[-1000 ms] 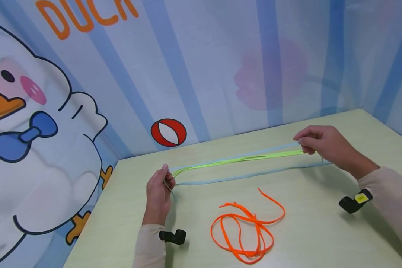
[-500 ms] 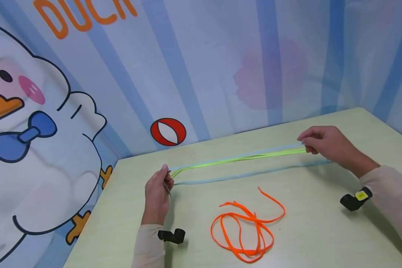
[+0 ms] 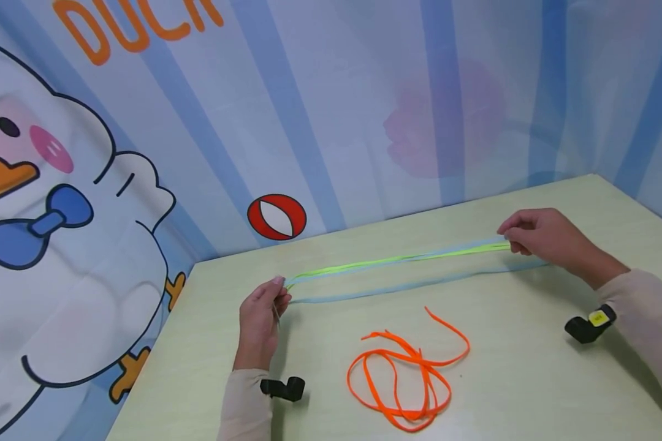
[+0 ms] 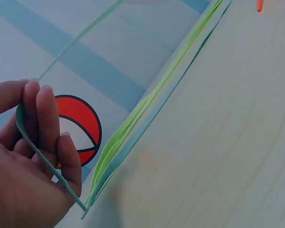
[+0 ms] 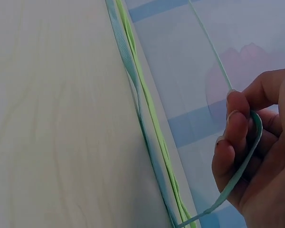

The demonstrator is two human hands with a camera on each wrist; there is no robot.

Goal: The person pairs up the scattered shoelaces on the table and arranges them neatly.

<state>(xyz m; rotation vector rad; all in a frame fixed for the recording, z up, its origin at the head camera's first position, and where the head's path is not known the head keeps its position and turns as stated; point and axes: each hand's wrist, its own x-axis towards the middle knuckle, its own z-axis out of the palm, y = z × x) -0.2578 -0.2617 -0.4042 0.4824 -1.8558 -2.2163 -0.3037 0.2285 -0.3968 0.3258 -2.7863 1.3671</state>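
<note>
My left hand [image 3: 260, 315] and right hand [image 3: 548, 240] stretch one strand of a light blue flat shoelace [image 3: 364, 294] between them above the table. Thumb and finger of each hand pinch that strand. From each hand the lace's tail drops to the table, where another length of it runs across. A yellow-green shoelace [image 3: 353, 267], folded into several strands, lies alongside; both wrist views show it on the table beside the lower blue length. An orange shoelace [image 3: 416, 416] rests loosely looped nearer me, touched by neither hand.
The pale wooden table [image 3: 518, 380] ends against a printed cloth backdrop [image 3: 353, 122] with stripes, a duck and a ball. A black wrist camera [image 3: 284, 388] sits on the left sleeve, another camera [image 3: 589, 323] on the right.
My right hand has shifted slightly right, drawing the blue strand straight. Near the left hand that strand now appears lower, crossing the yellow-green lace in the head view. The orange lace has stayed put.
</note>
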